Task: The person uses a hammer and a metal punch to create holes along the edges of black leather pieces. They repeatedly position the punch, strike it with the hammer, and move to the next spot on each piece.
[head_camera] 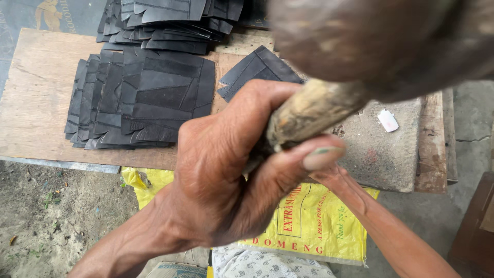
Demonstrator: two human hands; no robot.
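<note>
Close under the camera, a worn wooden handle (309, 110), pale and rough, rising rightward into a big blurred dark head (381, 41) across the top right of the frame. Clenched around the lower end of that handle, the left hand (226, 170), fingers curled tight, thumb laid along the wood with the nail showing. Right hand almost wholly hidden behind the left hand and handle; only the right forearm (391, 226) showing, running up from the lower right; whether open or holding anything, cannot tell.

Just beyond the handle, a grey stone slab (381, 144) with a small white scrap (387, 120) on it, set on a wooden frame (432, 144). Left of the slab, a plywood board (36, 103) carrying a fanned stack of dark cut pieces (144, 98), overlapping like shingles. Farther back, a second heap of dark pieces (170, 23), and between stack and slab a single dark piece (260, 69) lying apart. Under the hands, a yellow printed sack (314, 221) draped over the edge, with a patterned grey-white cloth (267, 265) below it. Lower left, bare dirt ground (51, 216).
</note>
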